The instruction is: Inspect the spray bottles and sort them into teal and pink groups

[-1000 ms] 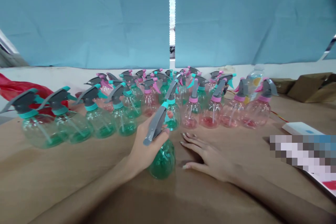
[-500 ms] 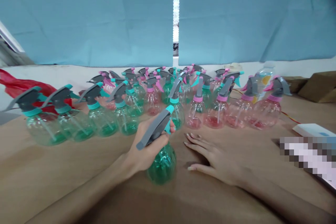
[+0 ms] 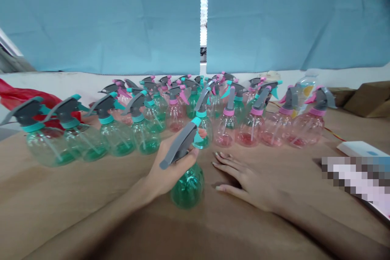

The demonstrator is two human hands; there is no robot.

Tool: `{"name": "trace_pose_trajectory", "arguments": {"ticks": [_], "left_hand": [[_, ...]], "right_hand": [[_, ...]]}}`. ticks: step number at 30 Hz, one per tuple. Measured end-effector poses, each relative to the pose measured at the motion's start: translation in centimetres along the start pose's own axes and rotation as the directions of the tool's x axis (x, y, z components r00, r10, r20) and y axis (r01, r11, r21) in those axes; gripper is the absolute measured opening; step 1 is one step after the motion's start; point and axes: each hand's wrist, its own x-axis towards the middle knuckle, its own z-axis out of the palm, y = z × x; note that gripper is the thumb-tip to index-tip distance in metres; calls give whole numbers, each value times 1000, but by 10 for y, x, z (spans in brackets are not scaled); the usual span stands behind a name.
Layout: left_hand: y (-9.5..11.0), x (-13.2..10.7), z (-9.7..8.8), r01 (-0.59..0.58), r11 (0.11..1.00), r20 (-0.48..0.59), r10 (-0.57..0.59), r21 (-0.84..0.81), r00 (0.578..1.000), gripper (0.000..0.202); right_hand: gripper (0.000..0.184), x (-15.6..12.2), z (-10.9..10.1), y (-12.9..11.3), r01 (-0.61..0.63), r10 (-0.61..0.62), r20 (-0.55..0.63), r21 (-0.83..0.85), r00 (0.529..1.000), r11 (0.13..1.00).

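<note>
My left hand [image 3: 172, 164] is wrapped round the neck and trigger of a green spray bottle [image 3: 187, 189] with a grey and turquoise head. This bottle stands at the near middle of the table, its neck hidden by my fingers. Palm down on the brown tabletop, my right hand [image 3: 243, 178] lies flat with its fingers apart, to the right of the held bottle and touching no bottle. Just beyond my hands stands a row of spray bottles: green ones [image 3: 146, 136] to the left, pink ones [image 3: 251, 130] to the right, each with some coloured liquid low inside.
Behind the front row stand several more spray bottles [image 3: 175, 115]. A red plastic bag [image 3: 45, 97] lies at the far left. On the right are a clear bottle [image 3: 306, 87], brown cardboard [image 3: 371, 101] and a white box [image 3: 358, 148]. Blue cloth [image 3: 122, 20] hangs at the back.
The whole view has shifted slightly. My left hand still holds the green spray bottle, with the turquoise trigger now less visible. My right hand stays flat on the table.
</note>
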Motion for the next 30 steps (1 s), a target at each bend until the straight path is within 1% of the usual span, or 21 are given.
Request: {"name": "trace_pose_trajectory", "arguments": {"ticks": [5, 10, 16, 19, 24, 30], "left_hand": [[2, -2, -1, -7, 998, 53, 10, -58, 999, 34], [2, -1, 0, -45, 993, 21, 48, -107, 999, 32], [-5, 1, 1, -78, 986, 23, 82, -151, 996, 33], [-6, 1, 2, -62, 986, 14, 65, -156, 998, 32], [-5, 1, 1, -60, 978, 49, 71, -198, 996, 34], [-6, 0, 1, -53, 974, 55, 67, -219, 996, 33]], "right_hand": [[62, 0, 2, 1, 10, -10, -9, 1, 1000, 1000], [63, 0, 3, 2, 4, -4, 2, -31, 1000, 1000], [61, 0, 4, 4, 11, -12, -11, -9, 1000, 1000], [62, 0, 5, 4, 6, -7, -7, -17, 1000, 1000], [63, 1, 4, 4, 1, 0, 20, -52, 1000, 999], [60, 0, 7, 7, 19, -19, -17, -2, 1000, 1000]]}}
